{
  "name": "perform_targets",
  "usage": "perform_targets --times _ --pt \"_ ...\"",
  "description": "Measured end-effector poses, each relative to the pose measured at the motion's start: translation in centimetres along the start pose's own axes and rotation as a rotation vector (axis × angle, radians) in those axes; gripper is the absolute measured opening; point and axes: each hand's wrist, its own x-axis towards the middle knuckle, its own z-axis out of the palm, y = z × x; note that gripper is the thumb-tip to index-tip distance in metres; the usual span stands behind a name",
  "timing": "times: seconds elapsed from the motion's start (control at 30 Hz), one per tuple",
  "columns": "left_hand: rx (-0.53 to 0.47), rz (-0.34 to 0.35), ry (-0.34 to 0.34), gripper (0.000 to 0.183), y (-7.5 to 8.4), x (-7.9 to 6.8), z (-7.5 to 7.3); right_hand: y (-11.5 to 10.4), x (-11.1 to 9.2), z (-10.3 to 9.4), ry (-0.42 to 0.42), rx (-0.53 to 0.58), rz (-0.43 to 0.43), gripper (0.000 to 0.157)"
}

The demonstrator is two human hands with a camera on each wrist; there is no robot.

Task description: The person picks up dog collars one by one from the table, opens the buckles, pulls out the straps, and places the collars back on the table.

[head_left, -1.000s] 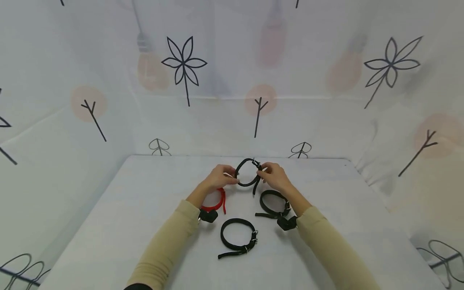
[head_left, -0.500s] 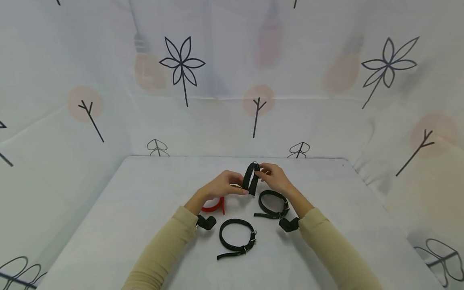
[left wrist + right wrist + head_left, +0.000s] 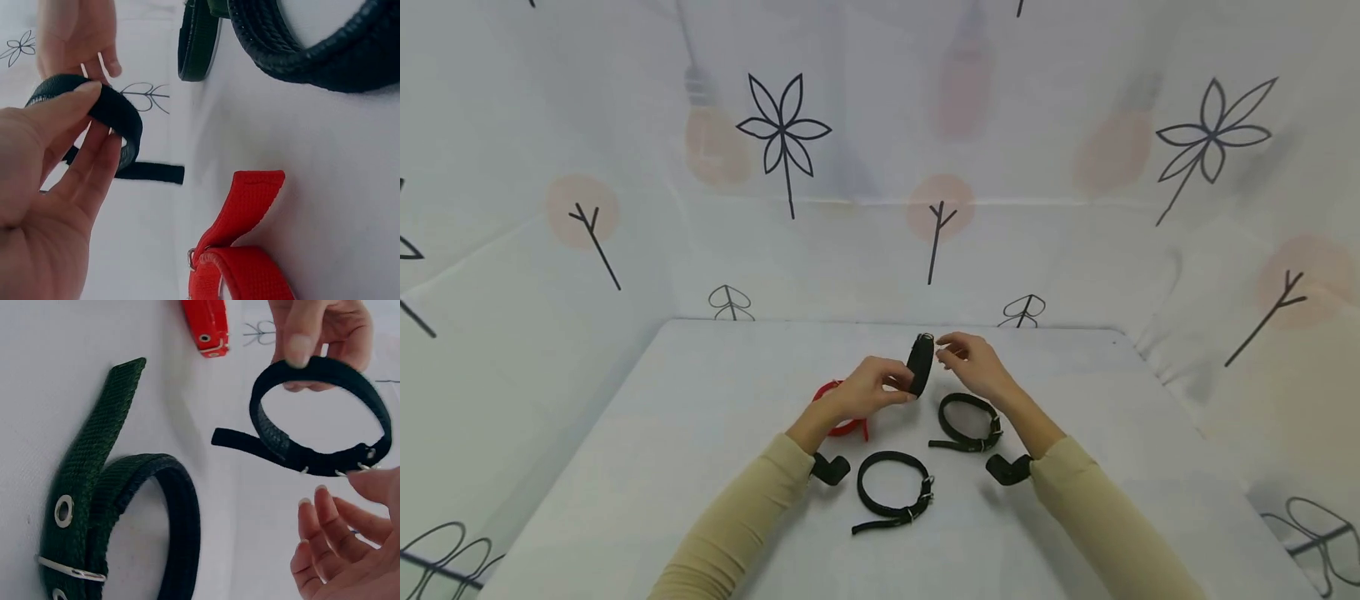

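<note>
A dark buckled pet collar [image 3: 921,364] is lifted above the far part of the table, turned nearly edge-on in the head view. My left hand [image 3: 874,387] pinches its band between thumb and fingers. In the right wrist view the raised collar [image 3: 370,394] shows as a round loop with a loose strap end and metal fittings. Beside the buckle side, my right hand [image 3: 976,364] has loosely bent fingers with nothing between them; its thumb is close to the fittings, and whether it touches them I cannot tell. A red collar [image 3: 850,428] lies partly behind my left wrist.
A dark green collar [image 3: 970,444] with metal eyelets lies under my right forearm's inner side. Nearer me is a black collar [image 3: 863,492]. Both rest on the white table [image 3: 715,400], backed by a patterned white cloth [image 3: 865,267]. Black wrist cameras [image 3: 831,471] hang below the sleeves.
The held collar has turned from a face-on loop to nearly edge-on. My right hand, which gripped its buckle side, has come away slightly right. More of the red collar shows.
</note>
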Motion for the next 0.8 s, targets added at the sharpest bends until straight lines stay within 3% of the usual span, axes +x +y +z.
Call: perform_targets --times 0.2,0.4,0.63,0.8 --pt "0.25 0.078 0.019 0.014 0.5 0.3 0.5 -1.5 -0.9 -0.5 0.005 0.049 0.059 0.044" --pt "0.516 0.128 0.012 0.012 1.3 0.4 1.0 -2.6 -1.3 -0.3 0.002 0.006 0.059 0.032" --pt "0.558 0.13 0.085 0.01 1.5 -0.4 0.8 -2.5 -1.9 -0.2 0.023 -0.052 0.02 0.029" --pt "0.513 0.137 0.201 0.014 0.8 -1.0 0.3 -2.3 -2.2 -0.5 0.05 -0.039 -0.031 0.027"
